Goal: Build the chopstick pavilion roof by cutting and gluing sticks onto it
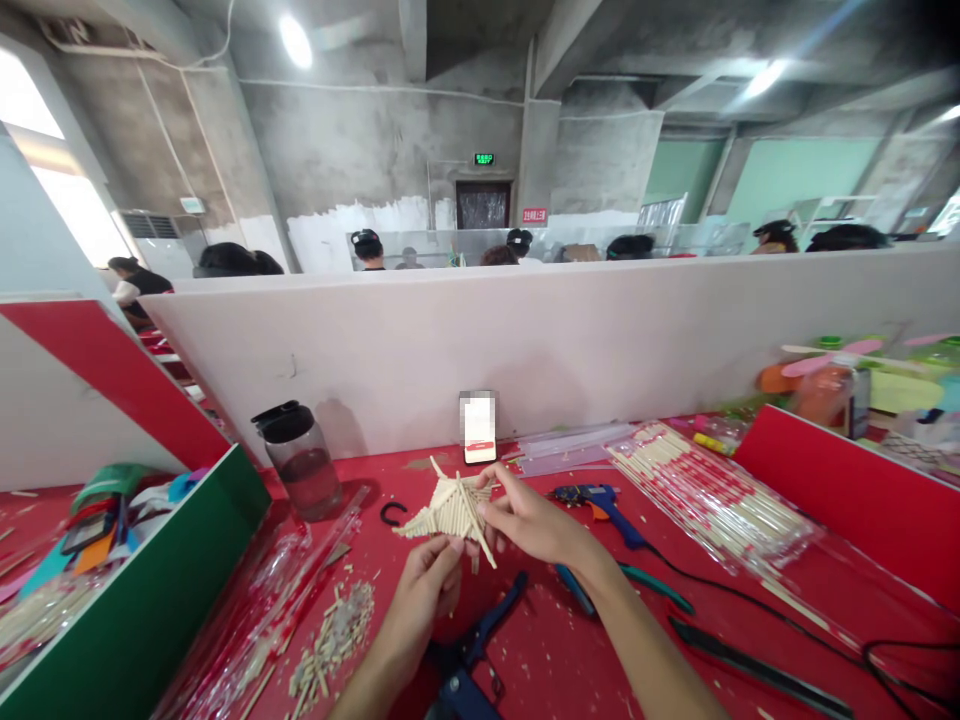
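Observation:
Both my hands hold a small flat piece built of pale wooden sticks point(448, 508) above the red table point(570, 650). My left hand point(424, 590) grips its lower edge from below, fingers closed on the sticks. My right hand point(529, 520) pinches its right side, fingers curled around the ends. A few sticks jut out at angles from the piece.
A phone point(479, 428) leans on the white partition point(525, 340). A dark-lidded jar point(298, 458) stands left. A blue glue gun point(596, 497), pliers point(622, 580), a blue cutter point(472, 650), cut stick bits point(330, 640) and bagged sticks point(712, 495) lie around. People sit beyond the partition.

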`<move>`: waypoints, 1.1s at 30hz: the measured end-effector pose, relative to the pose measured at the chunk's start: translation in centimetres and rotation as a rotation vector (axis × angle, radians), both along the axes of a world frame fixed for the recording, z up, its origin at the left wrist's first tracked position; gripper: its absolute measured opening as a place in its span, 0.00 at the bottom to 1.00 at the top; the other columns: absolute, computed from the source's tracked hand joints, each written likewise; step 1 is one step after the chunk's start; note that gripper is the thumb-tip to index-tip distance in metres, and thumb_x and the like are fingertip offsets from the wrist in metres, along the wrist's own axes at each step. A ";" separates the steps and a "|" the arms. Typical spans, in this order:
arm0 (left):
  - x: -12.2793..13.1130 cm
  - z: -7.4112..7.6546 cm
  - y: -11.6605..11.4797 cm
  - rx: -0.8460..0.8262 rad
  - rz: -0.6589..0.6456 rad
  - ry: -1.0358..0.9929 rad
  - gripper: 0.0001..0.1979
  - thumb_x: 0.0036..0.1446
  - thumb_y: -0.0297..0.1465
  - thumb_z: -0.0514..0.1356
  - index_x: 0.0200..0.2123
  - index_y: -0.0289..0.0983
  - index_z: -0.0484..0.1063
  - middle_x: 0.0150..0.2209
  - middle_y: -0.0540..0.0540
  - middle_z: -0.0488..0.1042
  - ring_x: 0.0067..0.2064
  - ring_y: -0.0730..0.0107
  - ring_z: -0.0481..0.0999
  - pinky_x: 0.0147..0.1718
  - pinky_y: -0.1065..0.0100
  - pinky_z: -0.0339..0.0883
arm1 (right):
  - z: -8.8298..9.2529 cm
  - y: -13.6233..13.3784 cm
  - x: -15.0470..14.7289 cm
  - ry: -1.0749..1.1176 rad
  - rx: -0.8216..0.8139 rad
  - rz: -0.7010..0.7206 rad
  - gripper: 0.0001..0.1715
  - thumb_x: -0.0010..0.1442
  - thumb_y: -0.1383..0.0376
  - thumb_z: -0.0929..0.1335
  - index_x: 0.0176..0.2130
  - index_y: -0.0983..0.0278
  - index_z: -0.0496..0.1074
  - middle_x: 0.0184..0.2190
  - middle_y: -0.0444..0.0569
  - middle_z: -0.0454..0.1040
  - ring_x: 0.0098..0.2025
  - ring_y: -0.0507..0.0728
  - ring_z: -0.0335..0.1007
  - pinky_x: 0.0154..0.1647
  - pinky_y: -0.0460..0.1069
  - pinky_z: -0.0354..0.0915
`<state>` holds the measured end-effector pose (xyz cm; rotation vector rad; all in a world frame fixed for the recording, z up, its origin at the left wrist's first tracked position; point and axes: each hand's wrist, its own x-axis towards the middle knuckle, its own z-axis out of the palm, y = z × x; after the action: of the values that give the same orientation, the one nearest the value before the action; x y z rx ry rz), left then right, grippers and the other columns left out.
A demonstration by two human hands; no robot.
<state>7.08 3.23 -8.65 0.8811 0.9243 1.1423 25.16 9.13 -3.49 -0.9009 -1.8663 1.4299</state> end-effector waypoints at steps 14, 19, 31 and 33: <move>-0.5 0.0 -0.2 -0.019 -0.040 -0.057 0.25 0.46 0.50 0.73 0.32 0.33 0.75 0.17 0.61 0.54 0.17 0.84 0.43 0.17 0.75 0.36 | -0.5 0.2 0.1 0.016 -0.010 0.018 0.11 0.69 0.62 0.65 0.47 0.58 0.57 0.22 0.37 0.73 0.24 0.53 0.69 0.30 0.47 0.65; -0.8 -0.1 -0.1 0.000 -0.064 -0.044 0.24 0.47 0.50 0.72 0.31 0.34 0.75 0.16 0.61 0.53 0.17 0.84 0.43 0.17 0.74 0.36 | -0.7 0.2 0.0 0.034 -0.024 0.019 0.11 0.69 0.61 0.65 0.47 0.58 0.57 0.22 0.38 0.73 0.24 0.53 0.69 0.30 0.47 0.65; -1.0 0.8 -0.3 -0.057 -0.078 -0.073 0.23 0.45 0.47 0.74 0.31 0.32 0.77 0.16 0.61 0.52 0.18 0.84 0.42 0.19 0.73 0.35 | -0.9 0.3 0.1 0.044 -0.028 0.020 0.12 0.69 0.58 0.66 0.47 0.57 0.58 0.23 0.37 0.73 0.24 0.53 0.69 0.30 0.47 0.64; -1.0 0.8 -0.3 -0.058 -0.078 -0.075 0.24 0.45 0.47 0.74 0.31 0.32 0.78 0.16 0.61 0.51 0.18 0.84 0.42 0.19 0.73 0.35 | -0.8 0.3 0.1 0.043 -0.027 0.018 0.12 0.69 0.58 0.66 0.47 0.57 0.58 0.23 0.37 0.73 0.24 0.53 0.69 0.30 0.48 0.65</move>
<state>6.09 2.94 -7.88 0.8156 0.8507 1.0689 25.26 9.44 -4.32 -0.8616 -1.8317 1.4774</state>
